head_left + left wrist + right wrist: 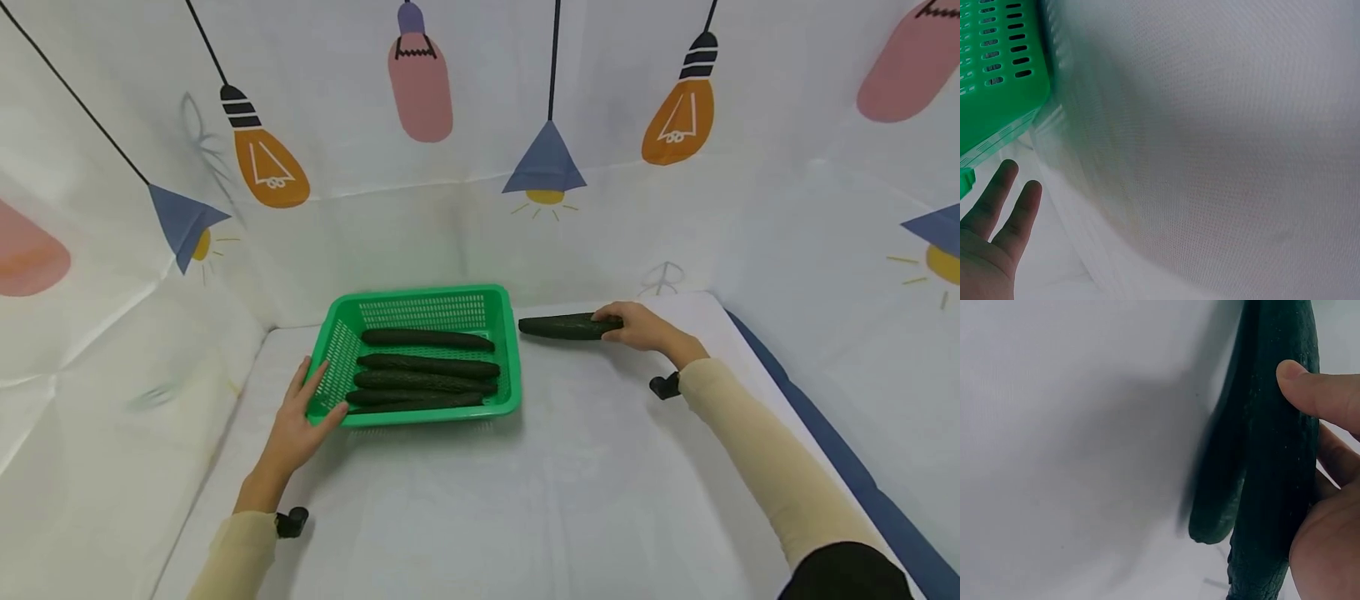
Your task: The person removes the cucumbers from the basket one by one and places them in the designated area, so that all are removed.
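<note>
A green plastic basket (513, 358) with slotted walls holds several dark green cucumbers (427, 364) lying side by side. At its left front corner my left hand (296, 433) rests on the rim, fingers straight and spread; the left wrist view catches only two of those fingers beside the basket wall (1010, 100). To the right of the basket, my right hand (641, 327) grips a cucumber (1275, 456) between thumb and fingers. Close alongside it, in the right wrist view, lies a second cucumber (1216, 506), partly hidden by the held one.
A white cloth (480, 517) covers the table, which meets a white wall sheet (465, 225) printed with lamps and bulbs just behind the basket. Another sheet (112, 375) rises along the left side. Dark blue fabric (825, 433) runs past the table's right edge.
</note>
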### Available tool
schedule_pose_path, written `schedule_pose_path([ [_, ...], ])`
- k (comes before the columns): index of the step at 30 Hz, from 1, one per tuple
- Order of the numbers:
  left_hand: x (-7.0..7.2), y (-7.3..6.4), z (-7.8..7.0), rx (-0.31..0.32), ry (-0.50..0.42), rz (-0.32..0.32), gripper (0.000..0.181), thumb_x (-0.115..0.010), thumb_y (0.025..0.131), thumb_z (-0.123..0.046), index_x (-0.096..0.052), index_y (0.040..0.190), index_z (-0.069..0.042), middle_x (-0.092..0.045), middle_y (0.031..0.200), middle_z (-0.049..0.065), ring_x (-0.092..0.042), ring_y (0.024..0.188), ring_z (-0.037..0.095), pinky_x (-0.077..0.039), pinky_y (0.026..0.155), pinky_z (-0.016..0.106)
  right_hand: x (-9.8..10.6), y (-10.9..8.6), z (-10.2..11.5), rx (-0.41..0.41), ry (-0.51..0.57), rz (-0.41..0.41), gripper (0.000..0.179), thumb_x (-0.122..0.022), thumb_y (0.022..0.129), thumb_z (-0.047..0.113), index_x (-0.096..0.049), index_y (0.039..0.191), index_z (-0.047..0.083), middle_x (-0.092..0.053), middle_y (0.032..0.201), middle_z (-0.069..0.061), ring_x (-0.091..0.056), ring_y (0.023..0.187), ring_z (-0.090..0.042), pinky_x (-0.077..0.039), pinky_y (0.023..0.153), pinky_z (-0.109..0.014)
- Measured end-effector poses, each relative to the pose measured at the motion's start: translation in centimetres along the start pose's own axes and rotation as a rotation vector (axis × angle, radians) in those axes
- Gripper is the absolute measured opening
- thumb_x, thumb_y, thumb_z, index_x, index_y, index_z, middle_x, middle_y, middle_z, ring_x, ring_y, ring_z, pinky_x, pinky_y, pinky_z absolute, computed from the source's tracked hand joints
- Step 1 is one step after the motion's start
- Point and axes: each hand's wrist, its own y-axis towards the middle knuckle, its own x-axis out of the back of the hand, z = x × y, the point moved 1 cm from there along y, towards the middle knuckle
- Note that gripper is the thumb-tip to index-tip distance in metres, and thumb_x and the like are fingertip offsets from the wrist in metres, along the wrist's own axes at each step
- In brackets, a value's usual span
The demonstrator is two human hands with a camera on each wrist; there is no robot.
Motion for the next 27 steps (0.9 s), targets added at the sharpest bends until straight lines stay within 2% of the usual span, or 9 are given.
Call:
schedule_pose_path([
  [8,0.3,0.0,-0.3,0.012,-0.004,-0.01,0.082,-0.072,0.095,-0.031,-0.03,0.164,-0.02,-0.011,0.173,0.017,-0.017,0.154,0.052,-0.027,0.104,0.083,-0.9,0.4,-0.6,-0.019,0.034,-0.046,0.042,-0.07,0.096,0.004,-0.061,0.137,-0.001,-0.057,0.144,-0.025,-0.048,0.138,-0.046,-0.04,0.113,-0.061],
  [11,0.1,0.1,-0.3,0.011,-0.002,-0.004,0.082,-0.072,0.095,-0.031,-0.029,0.164,-0.021,-0.01,0.173,0.016,-0.017,0.154,0.052,-0.027,0.104,0.083,-1.1,0.3,-1.0,-0.027,0.039,-0.07,0.041,-0.071,0.095,0.003,-0.063,0.135,-0.001,-0.059,0.142,-0.025,-0.049,0.137,-0.045,-0.04,0.113,-0.061],
  [19,0.0,0.3,0.0,-0.004,-0.002,-0.01,0.082,-0.072,0.095,-0.032,-0.03,0.164,-0.021,-0.011,0.173,0.013,-0.017,0.154,0.052,-0.027,0.104,0.084,-2.2,0.4,-1.4,0.038,-0.027,-0.136,0.037,-0.071,0.092,-0.004,-0.064,0.129,-0.003,-0.06,0.137,-0.025,-0.052,0.133,-0.045,-0.042,0.112,-0.059],
  [27,-0.1,0.2,0.2,0.006,-0.002,-0.007,0.082,-0.073,0.094,-0.032,-0.031,0.164,-0.021,-0.01,0.174,0.011,-0.016,0.155,0.051,-0.027,0.105,0.083,-3.4,0.5,-1.5,0.079,-0.066,-0.186,0.034,-0.074,0.089,-0.004,-0.067,0.123,-0.004,-0.064,0.13,-0.026,-0.054,0.129,-0.047,-0.04,0.113,-0.062],
])
